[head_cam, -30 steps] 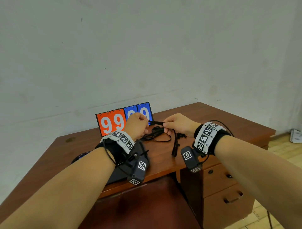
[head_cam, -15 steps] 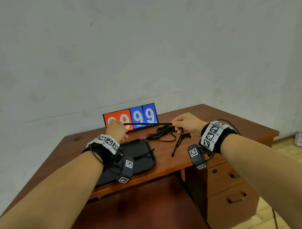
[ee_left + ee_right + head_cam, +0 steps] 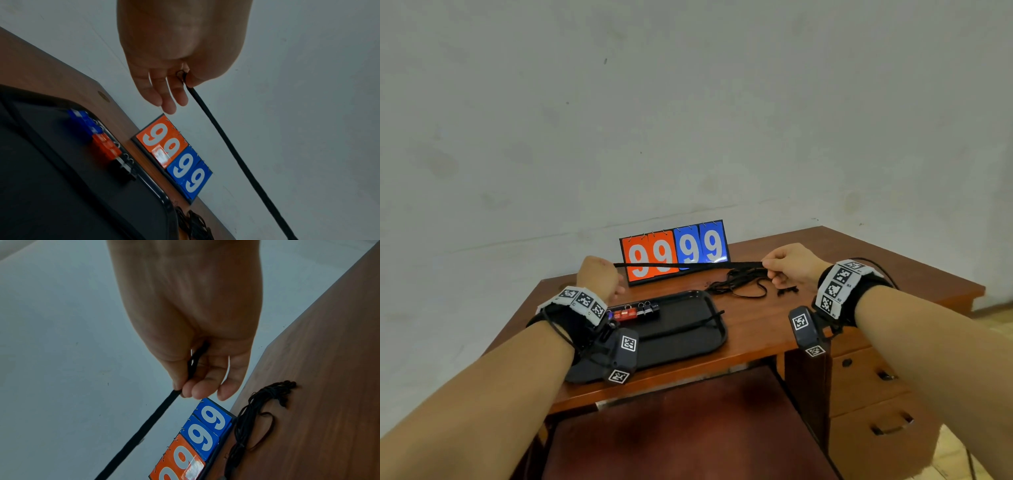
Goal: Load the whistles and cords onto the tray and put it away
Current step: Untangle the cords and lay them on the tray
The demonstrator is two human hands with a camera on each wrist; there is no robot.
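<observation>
A black cord (image 3: 688, 265) is stretched taut in the air between my two hands, in front of the scoreboard. My left hand (image 3: 602, 277) pinches its left end (image 3: 186, 81) between thumb and forefinger. My right hand (image 3: 789, 265) pinches the right end (image 3: 193, 366). Below lies a black tray (image 3: 688, 339) with blue, red and black whistles (image 3: 633, 311) lined along its far rim and one cord (image 3: 705, 322) lying across it. A tangle of more black cords (image 3: 743, 282) rests on the desk right of the tray, under my right hand.
A flip scoreboard (image 3: 674, 253) showing 99 in orange and 99 in blue stands at the back of the wooden desk (image 3: 893, 274), against the wall. Drawers (image 3: 869, 404) are under the desk on the right. The tray overhangs the front edge slightly.
My hands have moved apart, left hand going left and right hand right, drawing the cord out straight and taut. The whistles on the tray have come into view.
</observation>
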